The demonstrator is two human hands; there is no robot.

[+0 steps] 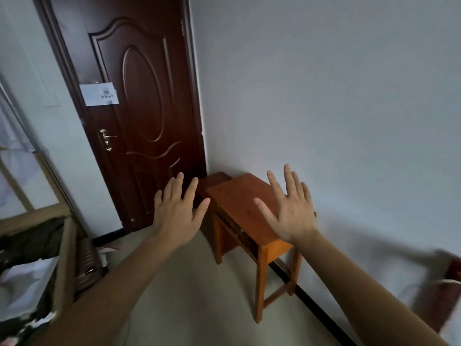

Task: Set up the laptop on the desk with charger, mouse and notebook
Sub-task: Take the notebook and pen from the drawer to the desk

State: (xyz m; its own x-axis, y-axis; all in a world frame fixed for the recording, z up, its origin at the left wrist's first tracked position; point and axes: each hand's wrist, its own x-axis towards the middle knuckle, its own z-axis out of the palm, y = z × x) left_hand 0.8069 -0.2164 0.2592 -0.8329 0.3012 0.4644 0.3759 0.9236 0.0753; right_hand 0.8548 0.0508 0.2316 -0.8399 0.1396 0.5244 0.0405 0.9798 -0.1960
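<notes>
Desk first: one small reddish-brown wooden desk (239,203) stands against the white wall, right of one dark brown panelled door (139,116). One white paper notice (98,94) on that door, writing unreadable. Two bare hands, left hand (174,211) and right hand (291,211), hover before the desk, fingers spread, holding nothing.

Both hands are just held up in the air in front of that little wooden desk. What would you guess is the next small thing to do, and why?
Probably lower the hands and turn to look for the laptop. The left hand and right hand are open with fingers spread, holding nothing, and the wooden desk against the wall shows a bare top. No laptop, charger, mouse or notebook is visible in this view.
</notes>
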